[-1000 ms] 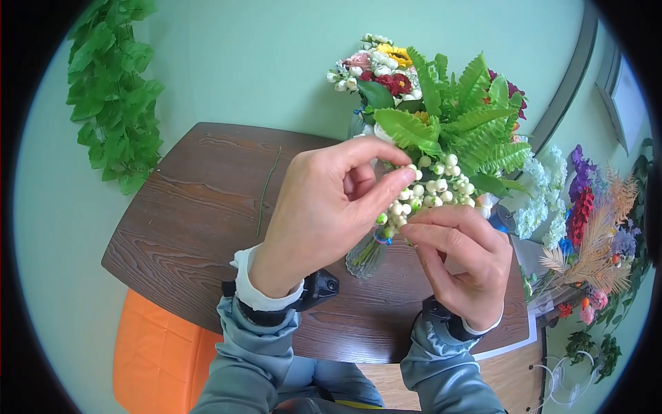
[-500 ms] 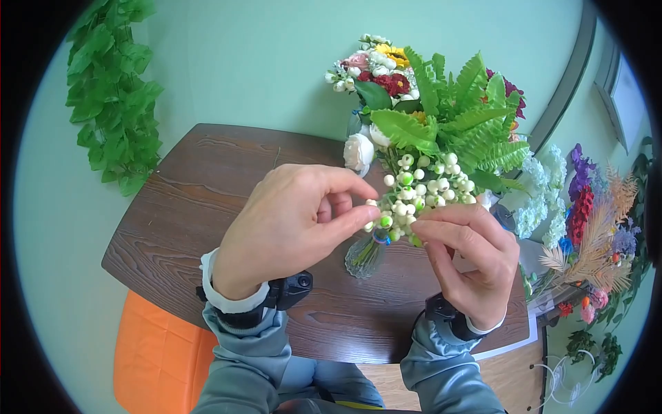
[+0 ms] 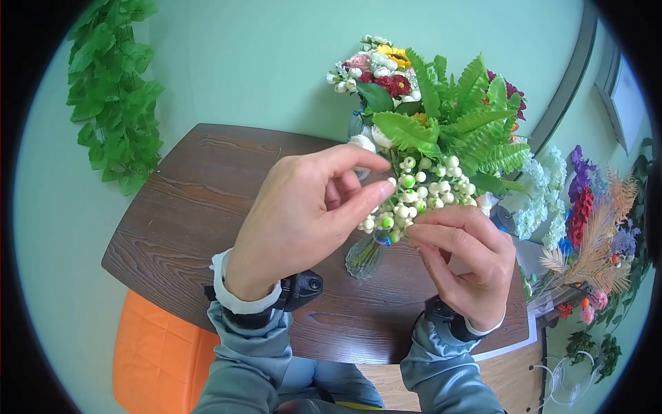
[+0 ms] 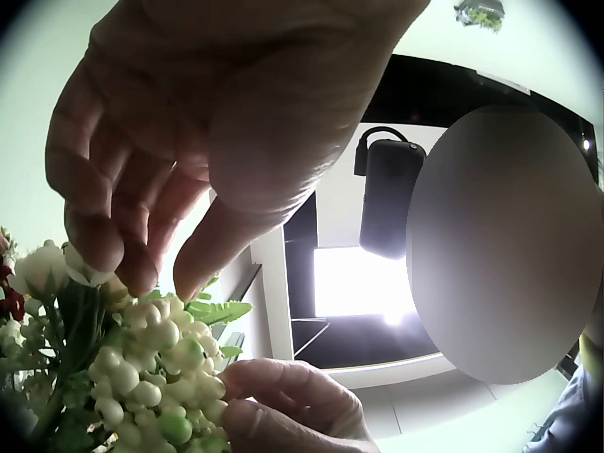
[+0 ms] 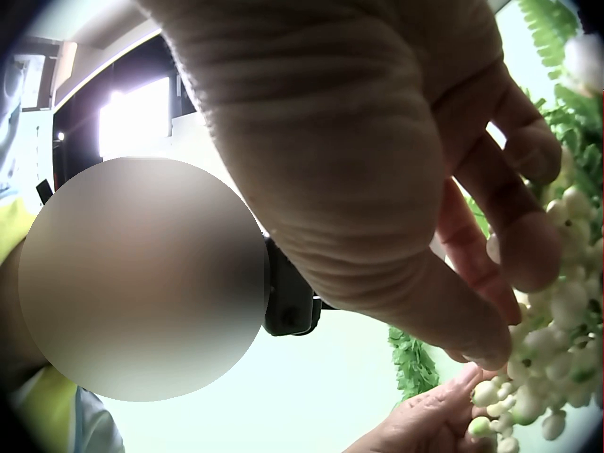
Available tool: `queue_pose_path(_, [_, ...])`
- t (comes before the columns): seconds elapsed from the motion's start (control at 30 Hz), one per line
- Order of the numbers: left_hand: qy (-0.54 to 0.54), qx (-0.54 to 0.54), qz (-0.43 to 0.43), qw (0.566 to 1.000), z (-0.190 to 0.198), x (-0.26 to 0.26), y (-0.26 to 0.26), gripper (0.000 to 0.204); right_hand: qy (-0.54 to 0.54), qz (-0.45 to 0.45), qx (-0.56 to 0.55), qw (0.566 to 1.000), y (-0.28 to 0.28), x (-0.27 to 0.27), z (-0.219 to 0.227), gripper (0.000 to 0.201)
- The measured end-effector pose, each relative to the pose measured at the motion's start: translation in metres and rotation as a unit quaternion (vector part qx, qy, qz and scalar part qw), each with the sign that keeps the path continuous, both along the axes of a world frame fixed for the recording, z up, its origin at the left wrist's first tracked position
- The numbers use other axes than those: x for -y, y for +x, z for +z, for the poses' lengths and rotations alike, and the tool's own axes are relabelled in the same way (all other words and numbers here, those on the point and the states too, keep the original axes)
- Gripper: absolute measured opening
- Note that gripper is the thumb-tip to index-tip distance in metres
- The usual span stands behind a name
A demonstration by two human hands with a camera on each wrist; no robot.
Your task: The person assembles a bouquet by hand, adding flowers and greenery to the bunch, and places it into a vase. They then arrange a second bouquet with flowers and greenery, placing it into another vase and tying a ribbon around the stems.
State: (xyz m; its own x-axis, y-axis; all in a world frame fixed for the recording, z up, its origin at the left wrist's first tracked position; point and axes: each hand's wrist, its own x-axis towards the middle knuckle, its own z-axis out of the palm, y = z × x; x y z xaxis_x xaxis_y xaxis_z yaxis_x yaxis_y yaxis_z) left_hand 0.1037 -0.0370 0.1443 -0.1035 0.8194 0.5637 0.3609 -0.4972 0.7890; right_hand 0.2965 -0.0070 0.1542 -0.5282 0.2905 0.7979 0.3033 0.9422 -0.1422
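A bunch of artificial white berries [image 3: 420, 196] with a few green ones fans out above a clear ribbed glass vase [image 3: 365, 261] that holds green stems. My left hand [image 3: 293, 217] is at the bunch's left side, thumb and index fingertip apart beside the upper berries; the left wrist view shows its fingers hanging just over the berry cluster [image 4: 156, 363]. On the lower right side, my right hand [image 3: 476, 265] pinches the edge of the berries between thumb and fingertips. Green fern leaves [image 3: 479, 134] and a white rose [image 3: 362, 143] stand right behind the berries.
The vase stands on a dark wooden table [image 3: 179, 228]. Behind it is a mixed bouquet [image 3: 379, 72] with a sunflower. Several artificial flowers [image 3: 586, 221] fill the right side. A leafy vine [image 3: 114, 96] hangs on the left wall, above an orange seat [image 3: 158, 352].
The left hand drew back down and left from the upper berries, then rose toward them again, its thumb and index finger spreading apart. The right hand has barely shifted and keeps its pinch.
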Motion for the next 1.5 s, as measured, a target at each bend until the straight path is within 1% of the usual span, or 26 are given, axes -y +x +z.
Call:
queue_pose_path(0.03, [0.000,0.000,0.000,1.000,-0.001,-0.002,0.001,0.012,0.002,0.001,0.001,1.000,0.000,0.000,0.000,0.023])
queue_pose_path(0.1, [0.003,-0.043,0.001,0.999,-0.004,-0.005,0.002,0.013,0.012,0.003,0.003,1.000,0.000,-0.001,0.000,0.023])
queue_pose_path(0.23, [0.011,-0.053,0.000,0.999,-0.003,-0.008,0.004,0.014,0.024,0.006,0.011,1.000,0.002,-0.003,0.000,0.024])
queue_pose_path(0.3, [0.036,0.046,-0.005,0.998,-0.002,-0.008,0.007,0.013,0.028,0.008,0.018,0.999,0.002,-0.004,0.000,0.024])
queue_pose_path(0.43, [0.056,0.053,-0.014,0.997,-0.005,-0.013,0.008,0.012,0.029,0.012,0.042,0.999,0.003,-0.003,0.000,0.024])
queue_pose_path(0.53, [0.057,0.032,-0.028,0.997,-0.008,-0.016,0.008,0.012,0.024,0.007,0.045,0.999,0.005,-0.002,0.000,0.026])
queue_pose_path(0.6, [0.046,0.021,-0.001,0.999,-0.004,-0.013,0.007,0.012,0.024,0.005,0.034,0.999,0.008,-0.003,0.001,0.027])
queue_pose_path(0.67, [0.026,0.013,-0.002,1.000,0.000,-0.009,0.003,0.013,0.025,0.002,0.024,0.999,0.011,-0.003,0.002,0.028])
queue_pose_path(0.73, [0.006,0.006,-0.004,1.000,-0.001,-0.008,-0.002,0.013,-0.014,-0.030,0.019,0.999,0.015,0.001,0.005,0.029])
queue_pose_path(0.8, [-0.020,-0.055,0.004,0.998,-0.003,-0.009,-0.005,0.015,-0.015,-0.032,0.024,0.999,0.020,0.001,0.007,0.029])
queue_pose_path(0.83, [-0.020,-0.055,0.004,0.998,-0.004,-0.009,-0.005,0.015,-0.016,-0.036,0.028,0.999,0.021,0.001,0.008,0.029])
queue_pose_path(0.9, [-0.016,-0.088,0.011,0.996,-0.004,-0.010,-0.005,0.016,-0.016,-0.035,0.030,0.999,0.023,0.001,0.009,0.029])
queue_pose_path(1.13, [-0.011,-0.096,0.007,0.995,-0.004,-0.008,-0.002,0.016,-0.008,-0.005,0.035,0.999,0.020,0.000,0.008,0.028])
queue_pose_path(1.23, [-0.007,-0.083,-0.013,0.996,-0.003,-0.006,-0.002,0.014,-0.015,-0.002,0.022,1.000,0.022,0.002,0.010,0.028])
queue_pose_path(1.27, [-0.007,-0.045,-0.021,0.999,-0.001,-0.004,0.000,0.014,-0.014,-0.004,0.021,1.000,0.023,0.002,0.010,0.028])
queue_pose_path(1.3, [-0.007,-0.006,-0.028,1.000,0.001,-0.002,0.001,0.014,-0.003,-0.010,-0.005,1.000,0.023,0.002,0.010,0.028])
queue_pose_path(1.33, [-0.006,-0.007,-0.030,1.000,0.001,-0.002,0.002,0.014,0.009,-0.016,-0.032,0.999,0.023,0.002,0.010,0.029])
queue_pose_path(1.37, [0.015,0.008,-0.026,1.000,0.001,-0.001,0.004,0.015,0.010,-0.018,-0.033,0.999,0.023,0.002,0.009,0.029])
queue_pose_path(1.43, [0.038,0.023,-0.024,0.999,0.001,-0.001,0.007,0.016,0.015,-0.039,-0.092,0.995,0.023,0.000,0.006,0.029])
queue_pose_path(1.5, [0.049,0.028,-0.034,0.998,0.001,-0.002,0.010,0.018,0.026,-0.043,-0.105,0.993,0.024,-0.004,0.005,0.029])
